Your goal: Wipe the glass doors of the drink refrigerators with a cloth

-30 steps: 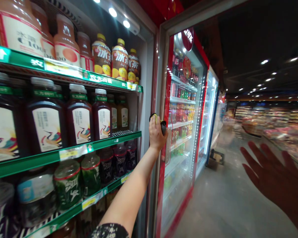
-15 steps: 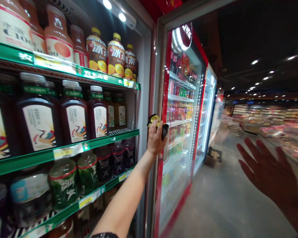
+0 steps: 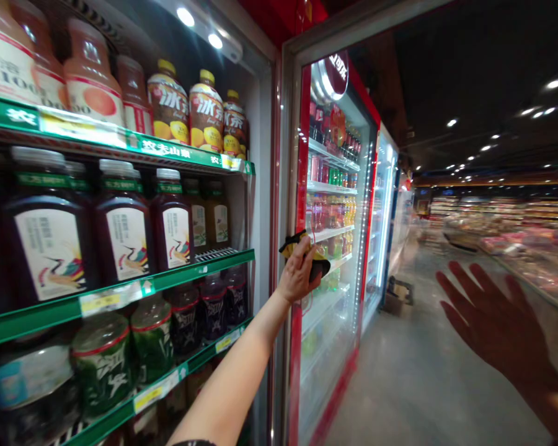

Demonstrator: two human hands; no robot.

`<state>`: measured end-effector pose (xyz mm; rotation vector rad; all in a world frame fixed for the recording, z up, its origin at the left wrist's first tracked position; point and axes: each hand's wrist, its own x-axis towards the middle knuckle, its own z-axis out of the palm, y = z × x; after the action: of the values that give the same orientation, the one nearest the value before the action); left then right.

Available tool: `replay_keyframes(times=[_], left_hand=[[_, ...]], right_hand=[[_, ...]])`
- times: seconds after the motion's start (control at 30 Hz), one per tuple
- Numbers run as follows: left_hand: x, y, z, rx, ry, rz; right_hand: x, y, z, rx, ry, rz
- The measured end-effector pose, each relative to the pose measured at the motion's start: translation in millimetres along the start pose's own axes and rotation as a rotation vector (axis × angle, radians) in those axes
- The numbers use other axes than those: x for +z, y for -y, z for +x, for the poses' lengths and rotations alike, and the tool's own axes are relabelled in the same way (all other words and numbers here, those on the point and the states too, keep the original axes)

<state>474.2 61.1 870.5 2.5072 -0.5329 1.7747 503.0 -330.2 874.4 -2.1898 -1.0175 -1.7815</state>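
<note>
My left hand (image 3: 297, 275) is closed on a yellow and black cloth (image 3: 319, 267), reaching out at the end of a stretched arm. The cloth lies against the inner side of the opened glass door, close beside the door's metal frame (image 3: 289, 155). On the right, my right hand (image 3: 493, 316) looks dark and a little blurred, its fingers spread and nothing in it. It shows through the door's glass; whether its palm touches the pane I cannot tell.
To the left, an open drinks cooler holds dark tea bottles (image 3: 49, 241), iced tea bottles (image 3: 206, 114) and other bottles on green-edged shelves (image 3: 223, 263). Beyond the glass stand a red-framed cooler (image 3: 372, 186), a box (image 3: 397, 297) on the grey floor (image 3: 381, 384) and produce displays (image 3: 530, 235).
The cloth and my left hand have moved slightly right and down, off the frame's edge onto the glass. My right hand stays spread. The view has shifted slightly to the right.
</note>
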Motion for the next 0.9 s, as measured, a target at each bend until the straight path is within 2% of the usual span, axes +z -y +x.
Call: replay_keyframes(times=[0.1,0.2,0.3,0.37,0.43,0.5,0.57,0.63,0.73,0.8,0.83,0.9], left_hand=[[3.6,-11,16,-0.286,-0.145,0.129],[22.1,-48,-2,-0.536,-0.196,0.106],[38.1,-78,-18,-0.635,-0.189,-0.013],[39.5,-79,-10,-0.584,-0.190,-0.069],[34.5,-66,14,-0.502,-0.229,-0.094],[28.6,-51,40,-0.513,-0.328,-0.082],[26.6,-45,54,-0.525,-0.427,-0.040],[28.6,-51,47,-0.425,-0.425,-0.004],[30.6,-64,12,-0.074,-0.221,-0.019],[27.7,-61,-4,0.058,-0.128,-0.040],[25.6,-56,-5,0.035,-0.137,-0.039],[22.2,-43,7,-0.150,-0.243,-0.014]], right_hand=[[3,-1,-1,0.005,-0.008,0.014],[4,-2,0,0.004,0.001,0.022],[3,-3,0,-0.006,0.002,0.018],[3,-3,0,-0.011,0.001,0.013],[4,-4,1,-0.012,0.004,0.010],[4,-4,1,-0.009,0.005,0.007],[4,-5,1,-0.011,0.005,0.003],[4,-6,1,-0.020,0.004,0.000],[3,-8,1,-0.033,-0.002,-0.013],[2,-8,1,-0.042,0.001,-0.024],[2,-9,1,-0.046,0.001,-0.027],[3,-9,1,-0.058,-0.005,-0.030]])
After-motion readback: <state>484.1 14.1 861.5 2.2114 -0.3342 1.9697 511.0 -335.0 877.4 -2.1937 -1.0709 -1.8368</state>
